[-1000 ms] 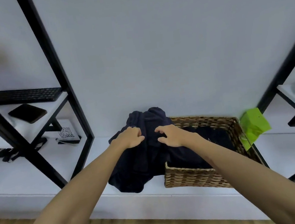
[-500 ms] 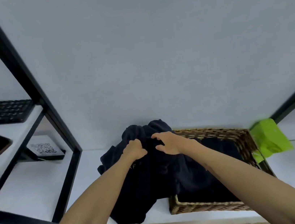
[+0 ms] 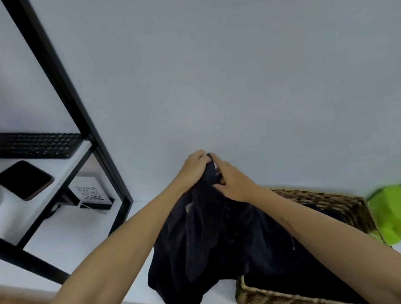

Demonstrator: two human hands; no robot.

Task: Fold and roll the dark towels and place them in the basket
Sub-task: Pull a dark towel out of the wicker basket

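A dark navy towel [image 3: 206,241] hangs bunched from both my hands, its lower part draped on the white shelf and over the left rim of the wicker basket [image 3: 340,204]. My left hand [image 3: 192,168] and my right hand [image 3: 232,181] pinch the towel's top edge close together, raised in front of the wall. More dark cloth [image 3: 301,274] lies inside the basket, partly hidden by my right forearm.
A black metal shelf frame [image 3: 73,113] stands to the left, with a keyboard [image 3: 23,144], a dark phone [image 3: 24,179] and a QR-code card [image 3: 90,193] near it. A lime-green object [image 3: 399,214] sits right of the basket. Wooden floor lies below the shelf edge.
Both hands have closed on the towel's top edge and lifted it up off the pile, moving closer together. The camera view has shifted.
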